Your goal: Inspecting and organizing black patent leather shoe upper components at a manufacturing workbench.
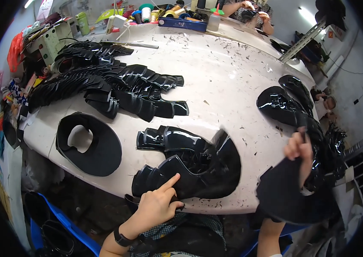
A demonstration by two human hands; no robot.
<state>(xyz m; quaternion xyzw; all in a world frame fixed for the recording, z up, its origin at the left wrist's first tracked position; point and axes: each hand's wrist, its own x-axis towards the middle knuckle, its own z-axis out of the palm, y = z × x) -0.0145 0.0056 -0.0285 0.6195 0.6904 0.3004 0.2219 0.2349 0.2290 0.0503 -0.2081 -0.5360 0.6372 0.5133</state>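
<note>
Glossy black U-shaped shoe uppers [228, 165] lie stacked at the table's near edge. My left hand [158, 205] is at their near side, its index finger stretched onto the top piece. Its thumb and curled fingers close on a dark edge there. To the right, my right hand [299, 147] is raised and blurred, fingers closed around something dark and slim that I cannot make out. A matte black shoe upper [293, 192] hangs around my right wrist, hiding part of the forearm. Left of the stack, another matte black upper [104, 158] lies flat, curled into a ring.
Long overlapping rows of glossy black uppers [117, 81] cover the table's left side. More glossy pieces [278, 100] lie along the right edge. A blue tray [182, 24] with thread spools and a glue bottle [214, 20] stand at the back. Another person's hands [265, 17] work beyond.
</note>
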